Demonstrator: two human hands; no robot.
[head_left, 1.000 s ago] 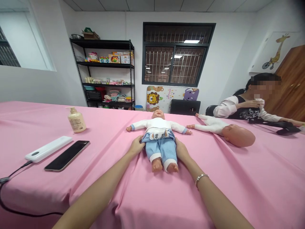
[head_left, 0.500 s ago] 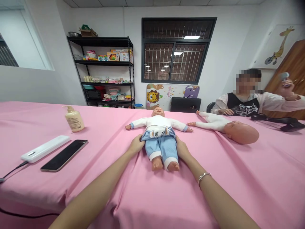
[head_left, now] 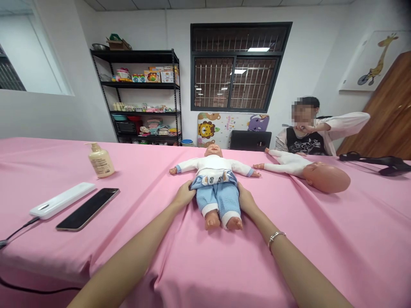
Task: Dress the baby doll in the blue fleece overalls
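Note:
A baby doll in a white top and blue trousers lies on its back on the pink-covered table, arms spread. My left hand curves around the doll's hip on the image-left side, with the fingers over the waistband. My right hand grips the other hip, and a silver bangle sits on that wrist. Beyond that hand lies a second doll in white, with a bald head turned away.
A cream pump bottle, a white corded device and a black phone lie to the left. A seated person is behind the far edge, near a black strap. Behind stands a black shelf of toys.
My hands stay on the doll's hips, and the view has shifted only slightly. The seated person has moved toward the left and raised a hand to the chin.

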